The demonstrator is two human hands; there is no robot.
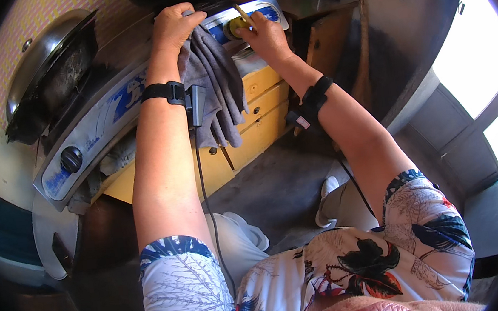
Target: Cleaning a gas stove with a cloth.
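Note:
My left hand (176, 27) is closed on the top of a grey cloth (214, 78), which hangs in folds in front of the gas stove. The stove's metal front panel (97, 118) has worn blue printing and a black knob (71, 159) at its left end. At the panel's right end, my right hand (264, 35) grips a thin, pale stick-like tool (242, 14) between thumb and fingers. A round yellow-green piece (239, 28) lies against the panel beside those fingertips; whether it joins the tool, I cannot tell.
A blackened wok with a metal lid (52, 53) sits on the stove's left side. Below the panel is a yellow wooden cabinet with drawers (262, 109). A wooden pole (362, 50) leans at the right, near a bright window (468, 49). Cables run down from both wrist straps.

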